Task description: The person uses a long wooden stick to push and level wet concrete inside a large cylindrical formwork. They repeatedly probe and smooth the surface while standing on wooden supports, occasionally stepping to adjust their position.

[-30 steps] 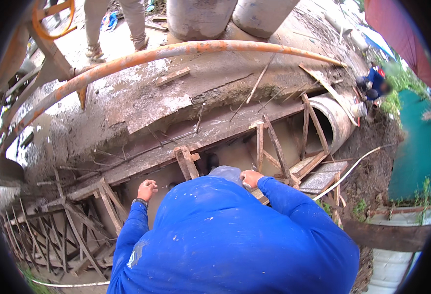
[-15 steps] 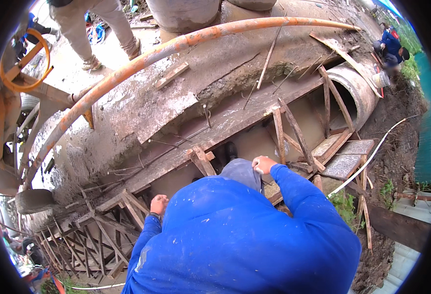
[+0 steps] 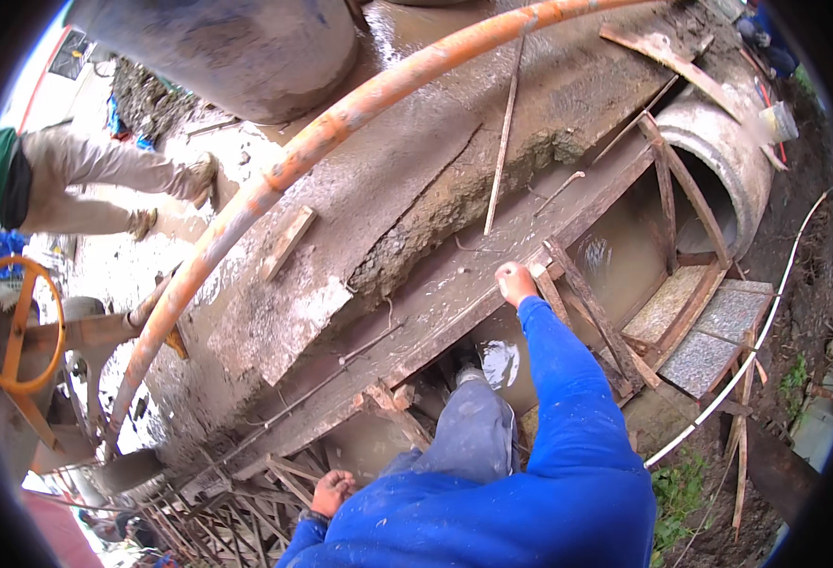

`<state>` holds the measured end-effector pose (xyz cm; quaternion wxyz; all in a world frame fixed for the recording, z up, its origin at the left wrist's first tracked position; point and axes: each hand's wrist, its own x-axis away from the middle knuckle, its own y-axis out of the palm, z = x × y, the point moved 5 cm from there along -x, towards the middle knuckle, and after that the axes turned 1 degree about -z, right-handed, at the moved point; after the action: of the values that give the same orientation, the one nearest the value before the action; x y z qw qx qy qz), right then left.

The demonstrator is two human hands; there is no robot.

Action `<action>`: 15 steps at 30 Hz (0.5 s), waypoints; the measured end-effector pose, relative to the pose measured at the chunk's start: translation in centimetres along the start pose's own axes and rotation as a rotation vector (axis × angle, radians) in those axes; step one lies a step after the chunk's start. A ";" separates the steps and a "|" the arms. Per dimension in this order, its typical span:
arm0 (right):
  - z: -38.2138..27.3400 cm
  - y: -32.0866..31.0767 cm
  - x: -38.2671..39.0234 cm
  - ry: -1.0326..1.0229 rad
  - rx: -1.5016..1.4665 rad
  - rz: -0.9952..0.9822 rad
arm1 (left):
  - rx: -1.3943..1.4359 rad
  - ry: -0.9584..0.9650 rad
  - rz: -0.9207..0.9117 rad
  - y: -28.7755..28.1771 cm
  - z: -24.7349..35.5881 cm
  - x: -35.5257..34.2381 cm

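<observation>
My right hand point(image 3: 516, 282) is closed on the edge of a muddy wooden formwork board point(image 3: 454, 303), beside the top of a slanted brace point(image 3: 582, 308). My right arm stretches forward in a blue sleeve. My left hand point(image 3: 333, 490) is low on the left beside my body, fingers curled, with nothing visible in them, near rough timber struts point(image 3: 388, 407). My grey-trousered leg point(image 3: 464, 426) reaches down between the boards toward brown standing water point(image 3: 606, 246) in the trench, the foot partly hidden.
An orange pipe point(image 3: 340, 118) arches overhead beside an orange handwheel point(image 3: 20, 322). A co-worker's legs point(image 3: 104, 180) stand on wet ground. A large concrete pipe point(image 3: 729, 161) opens at the right, near granite-like slabs point(image 3: 719, 341), a white hose point(image 3: 719, 398) and another crouching person point(image 3: 767, 38).
My right hand has moved from beside my knee forward and up onto the formwork. My leg has come into view reaching down, and the view has turned and tilted.
</observation>
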<state>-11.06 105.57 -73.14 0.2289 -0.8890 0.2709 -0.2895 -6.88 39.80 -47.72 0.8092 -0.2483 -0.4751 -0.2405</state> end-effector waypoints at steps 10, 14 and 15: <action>0.3 3.4 -16.6 0.156 -0.381 0.386 | -0.008 -0.215 0.043 -0.7 0.2 1.4; -3.5 3.3 -17.0 0.238 -0.735 0.325 | -0.027 -0.188 0.056 -0.4 0.7 1.5; -5.4 3.2 -16.5 0.196 -0.718 0.329 | -0.037 -0.183 0.070 -0.1 0.6 1.6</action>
<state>-26.92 111.95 -77.43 -0.0800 -0.8255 0.5138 -0.2196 -6.63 39.90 -45.97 0.7655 -0.3005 -0.5336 -0.1973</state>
